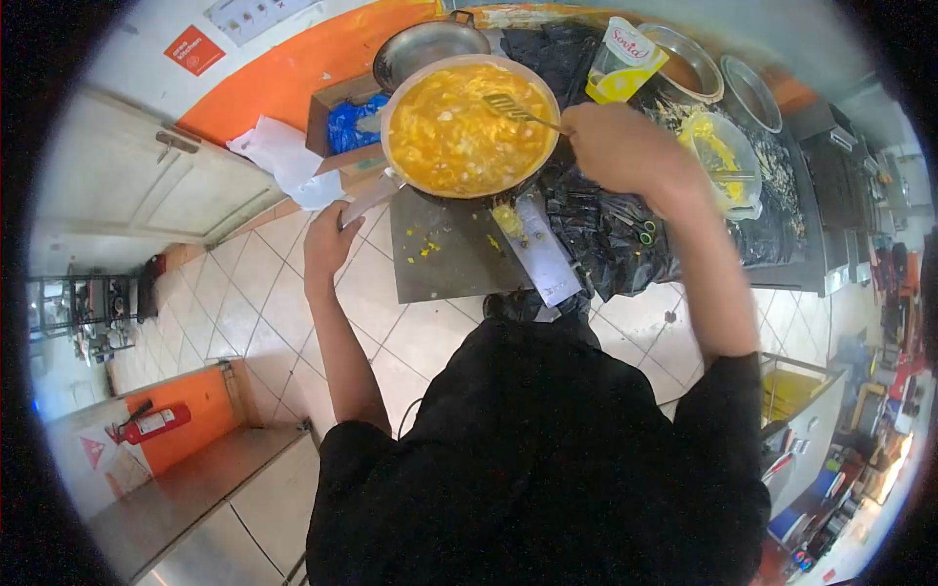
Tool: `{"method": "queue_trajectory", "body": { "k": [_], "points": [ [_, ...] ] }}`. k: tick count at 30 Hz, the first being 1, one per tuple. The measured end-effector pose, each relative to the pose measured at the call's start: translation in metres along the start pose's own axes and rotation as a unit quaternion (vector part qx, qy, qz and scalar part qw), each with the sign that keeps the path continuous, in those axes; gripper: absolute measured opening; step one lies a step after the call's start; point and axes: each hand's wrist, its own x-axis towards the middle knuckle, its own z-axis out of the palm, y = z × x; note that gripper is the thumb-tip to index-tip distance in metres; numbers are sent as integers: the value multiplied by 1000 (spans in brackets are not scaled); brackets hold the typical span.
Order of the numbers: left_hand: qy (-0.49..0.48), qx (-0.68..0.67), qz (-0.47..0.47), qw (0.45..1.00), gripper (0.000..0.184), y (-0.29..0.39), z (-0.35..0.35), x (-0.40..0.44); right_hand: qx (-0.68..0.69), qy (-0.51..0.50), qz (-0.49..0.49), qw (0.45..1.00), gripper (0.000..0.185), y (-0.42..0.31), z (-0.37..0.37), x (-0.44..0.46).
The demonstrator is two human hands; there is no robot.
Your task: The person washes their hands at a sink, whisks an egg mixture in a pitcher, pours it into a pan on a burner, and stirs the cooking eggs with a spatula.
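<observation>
A wide pan (pixel 388 146) full of a yellow-orange, lumpy egg-like mixture (pixel 469 127) sits at the top middle of the view. Its pale handle (pixel 369 198) points down and left, and my left hand (pixel 327 239) is wrapped round the end of it. On the right, my right hand (pixel 620 145) grips a slotted spatula (pixel 505 105) by its handle. The spatula's slotted head lies over the upper right part of the mixture. My right forearm is slightly blurred.
An empty metal pan (pixel 430 49) stands behind. A box with blue plastic (pixel 354 125) is at left. Right of the pan are a yellow-white pack (pixel 625 61), a metal bowl (pixel 718 78), a plastic tub (pixel 747 161) and scissors (pixel 646 232). A grey board (pixel 449 269) lies in front.
</observation>
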Motion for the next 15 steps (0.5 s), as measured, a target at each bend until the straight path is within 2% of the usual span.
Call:
{"method": "queue_trajectory", "body": {
  "k": [1,3,4,7,8,9,12,15],
  "points": [
    [6,-12,8,1000,26,-3,2,1,-3,-4,-3,1000,22,-3,-9,2],
    [12,-25,14,1000,27,-2,1,-1,-123,-57,-47,990,23,-10,-30,3],
    [-1,-20,-6,1000,27,2,-2,-1,-125,-59,-48,989,23,-18,-41,2],
    [-18,-9,-30,999,28,11,-8,-1,-260,-166,-116,944,20,-55,-61,10],
    [-20,-3,-36,999,29,12,-8,-2,-260,-168,-116,944,20,-77,-67,10],
    [-21,-4,-37,999,29,10,-7,-2,-304,-197,-60,930,21,-103,-75,6],
    [-11,-27,-34,999,29,4,-3,-1,-335,-217,-59,915,18,-110,-81,16],
    [-2,-6,-20,1000,30,2,-2,-2,-425,-249,-60,868,16,-110,-49,51]
  ]
}}
